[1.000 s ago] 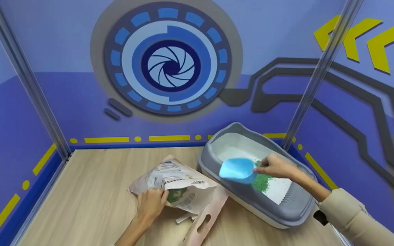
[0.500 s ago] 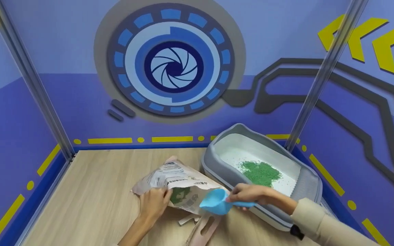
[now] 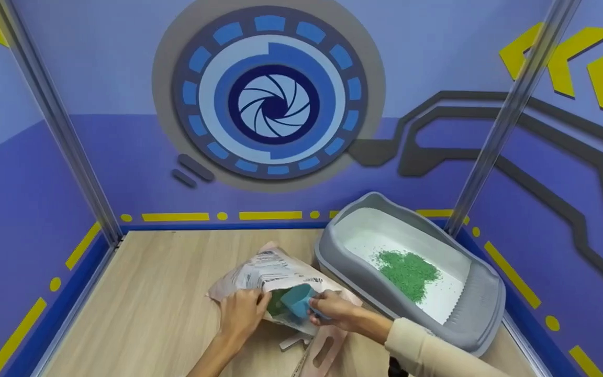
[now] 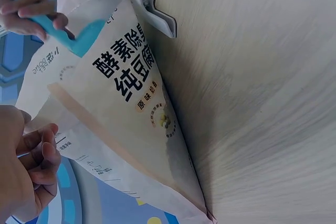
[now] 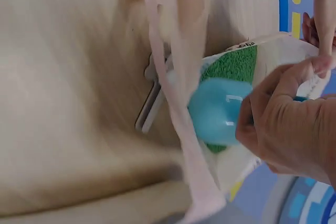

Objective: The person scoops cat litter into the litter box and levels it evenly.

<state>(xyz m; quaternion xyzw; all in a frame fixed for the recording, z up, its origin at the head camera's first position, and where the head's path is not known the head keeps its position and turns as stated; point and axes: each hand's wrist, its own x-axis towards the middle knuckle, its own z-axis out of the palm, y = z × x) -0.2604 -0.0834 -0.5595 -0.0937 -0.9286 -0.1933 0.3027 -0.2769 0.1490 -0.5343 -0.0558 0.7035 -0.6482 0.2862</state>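
Plain cream right sleeve [image 3: 435, 348], small black item [image 3: 397, 368] below it, bare right hand [image 3: 333, 309], bare left hand [image 3: 242, 313] and forearm [image 3: 220, 348]

Wooden table [image 3: 160, 298]: bag [image 3: 275, 273], clip [image 3: 293, 342], tray [image 3: 482, 314]

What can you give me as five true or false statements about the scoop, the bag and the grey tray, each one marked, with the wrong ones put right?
1. The right-hand grip holds a blue scoop. True.
2. Green granules lie inside the grey tray. True.
3. The scoop is over the tray. False: it is at the open mouth of the bag.
4. The left-hand grip rests on the tray's rim. False: it holds the bag's open edge.
5. In the head view, the tray stands to the right of the bag. True.
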